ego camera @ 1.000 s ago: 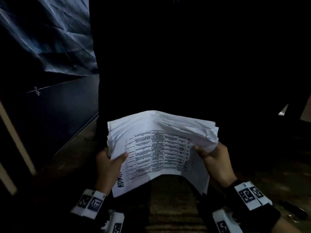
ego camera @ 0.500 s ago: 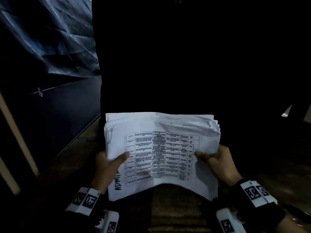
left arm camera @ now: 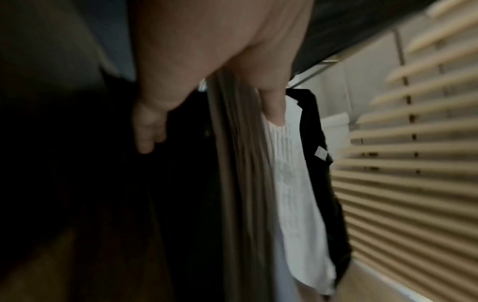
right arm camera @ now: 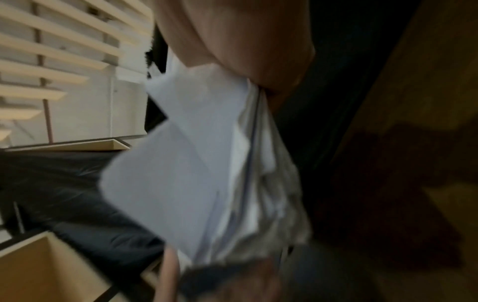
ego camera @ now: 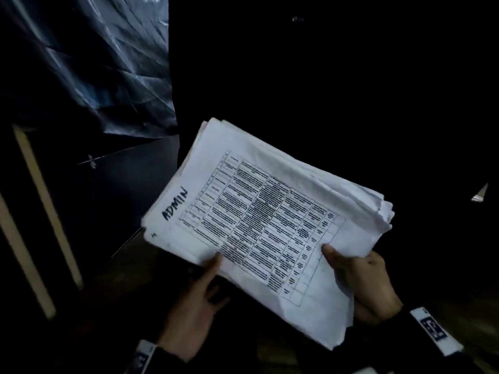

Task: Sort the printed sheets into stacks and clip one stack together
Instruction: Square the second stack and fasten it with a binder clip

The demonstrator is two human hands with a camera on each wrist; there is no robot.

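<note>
Right hand (ego camera: 363,282): thumb on top of the paper stack (ego camera: 270,225), fingers hidden beneath it; grips the stack's near right edge.
Left hand (ego camera: 194,306): thumb on the top sheet at the near left edge; in the left wrist view the fingers (left arm camera: 147,126) hang loosely curled below, clear of the paper. Whether it truly clamps the stack I cannot tell.
Paper stack: thick, held in the air between both hands, turned on a slant, far corner pointing up-left. Top sheet carries a printed table and handwritten "ADMIN" near its left edge. Right-hand edges ragged, sheets fanned and curled.
Wrist bands (ego camera: 432,330): white, with black square markers, over dark sleeves.
Crumpled dark plastic sheeting (ego camera: 89,66): upper left, behind the stack.
Slatted blinds (left arm camera: 413,143): pale, seen in both wrist views.
Light: dim; wrist views blurred.
</note>
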